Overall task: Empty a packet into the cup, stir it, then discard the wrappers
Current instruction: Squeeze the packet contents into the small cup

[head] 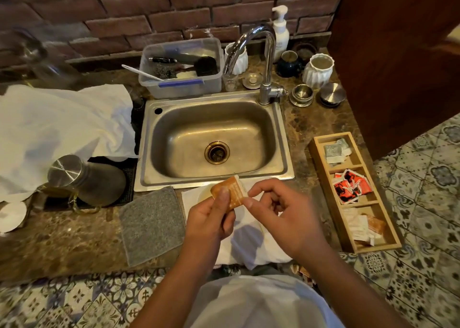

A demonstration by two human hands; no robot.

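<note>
An orange packet with a white top strip is held upright between both hands, just in front of the sink's near rim. My left hand grips its lower left part with thumb and fingers. My right hand pinches the packet's right edge with thumb and forefinger. Behind and under the packet, a pale round rim of the cup shows on a white cloth; most of the cup is hidden by my hands.
A steel sink with a tap lies ahead. A wooden tray of packets sits to the right. A grey mat, a metal-lidded jar and white cloth are left. A plastic tub stands behind the sink.
</note>
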